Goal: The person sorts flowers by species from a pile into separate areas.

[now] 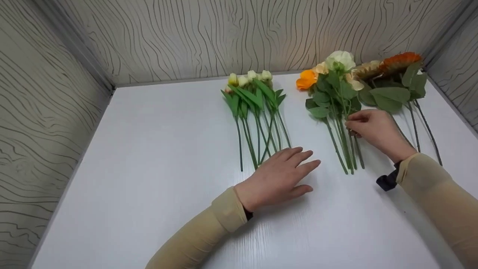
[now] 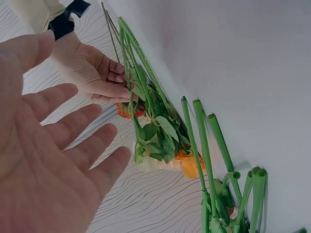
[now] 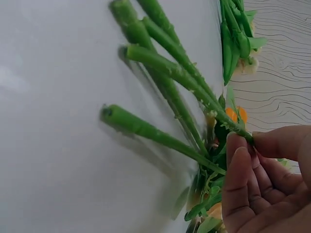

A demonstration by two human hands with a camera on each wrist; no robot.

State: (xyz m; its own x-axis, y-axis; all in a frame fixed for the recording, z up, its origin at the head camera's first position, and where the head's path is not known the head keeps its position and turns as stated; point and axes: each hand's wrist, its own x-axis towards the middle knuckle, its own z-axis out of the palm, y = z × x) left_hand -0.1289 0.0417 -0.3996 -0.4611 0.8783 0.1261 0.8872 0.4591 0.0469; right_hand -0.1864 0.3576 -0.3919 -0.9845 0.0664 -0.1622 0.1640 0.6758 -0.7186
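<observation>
Right hand is pinching one green plastic stem in the mixed orange-and-cream artificial flower bunch, stems running toward the person, blooms at the far wall. Left hand is resting spread flat, probably touching the white tabletop, farther off, beside the yellow-bud tulip bunch.

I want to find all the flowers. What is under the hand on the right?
Under the right hand lie green stems of the mixed bunch, one pinched in its fingers. The white table lies beneath. The hand covers part of the stems behind it.
</observation>
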